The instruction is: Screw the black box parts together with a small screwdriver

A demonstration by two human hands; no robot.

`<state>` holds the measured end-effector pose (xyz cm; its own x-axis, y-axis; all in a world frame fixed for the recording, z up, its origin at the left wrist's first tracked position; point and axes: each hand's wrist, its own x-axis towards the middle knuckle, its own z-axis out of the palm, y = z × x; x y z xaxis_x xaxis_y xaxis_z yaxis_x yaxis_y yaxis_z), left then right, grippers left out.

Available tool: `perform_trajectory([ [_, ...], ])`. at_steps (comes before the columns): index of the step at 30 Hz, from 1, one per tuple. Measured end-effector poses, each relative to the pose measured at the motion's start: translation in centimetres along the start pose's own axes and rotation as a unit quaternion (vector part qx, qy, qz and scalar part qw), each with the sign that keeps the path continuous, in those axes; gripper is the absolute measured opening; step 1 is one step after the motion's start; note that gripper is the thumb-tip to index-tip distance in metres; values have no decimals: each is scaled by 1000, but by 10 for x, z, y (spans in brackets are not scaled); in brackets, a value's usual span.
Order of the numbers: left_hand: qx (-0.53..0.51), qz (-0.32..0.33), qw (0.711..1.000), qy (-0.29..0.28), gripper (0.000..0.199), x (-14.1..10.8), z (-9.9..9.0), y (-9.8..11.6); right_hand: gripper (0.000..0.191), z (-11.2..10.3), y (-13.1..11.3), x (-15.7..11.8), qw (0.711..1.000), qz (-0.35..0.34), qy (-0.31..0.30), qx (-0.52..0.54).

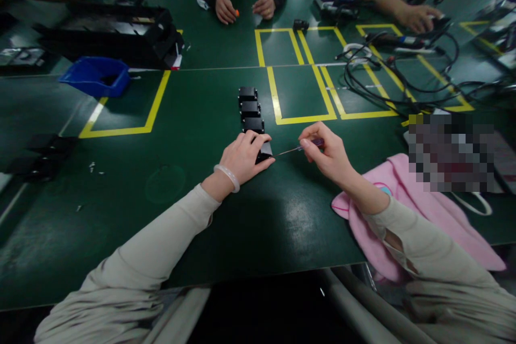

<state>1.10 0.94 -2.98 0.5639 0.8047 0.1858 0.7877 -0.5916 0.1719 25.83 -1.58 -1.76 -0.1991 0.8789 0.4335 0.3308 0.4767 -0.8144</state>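
My left hand (248,153) is closed over the nearest black box-shaped part (264,156), thumb low on its near side and fingers across its top. Much of that part is hidden under the hand. Beyond it, several like black blocks (250,109) with small silvery screws at their sides stand in a row leading away from me. In my right hand (326,150) a screwdriver (318,143) with a dark purple handle is pinched between thumb and fingers. Its thin shaft points left, the tip close to the right side of the held part; contact I cannot tell.
Loose screws (92,166) and more black parts (44,156) lie at left, below a blue bin (100,76) and a long black housing (116,35). Right are a pink cloth (403,188) and tangled cables (374,80). Across the table, co-workers' hands (245,9) are busy.
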Motion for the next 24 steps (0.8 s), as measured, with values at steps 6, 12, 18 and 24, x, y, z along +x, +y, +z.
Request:
perform_trajectory([
  [6,-1,-2,1000,-5,48,0,0,0,13,1,-1,-1,1000,-4,5,-13],
  [12,0,-1,1000,-7,49,1,0,1,13,-1,-2,0,1000,-5,-5,-9],
  [18,5,-1,1000,-4,49,0,-1,1,20,0,0,1,1000,9,-3,8],
  [24,5,0,1000,-5,48,0,-1,0,21,1,-1,0,1000,5,14,-5],
])
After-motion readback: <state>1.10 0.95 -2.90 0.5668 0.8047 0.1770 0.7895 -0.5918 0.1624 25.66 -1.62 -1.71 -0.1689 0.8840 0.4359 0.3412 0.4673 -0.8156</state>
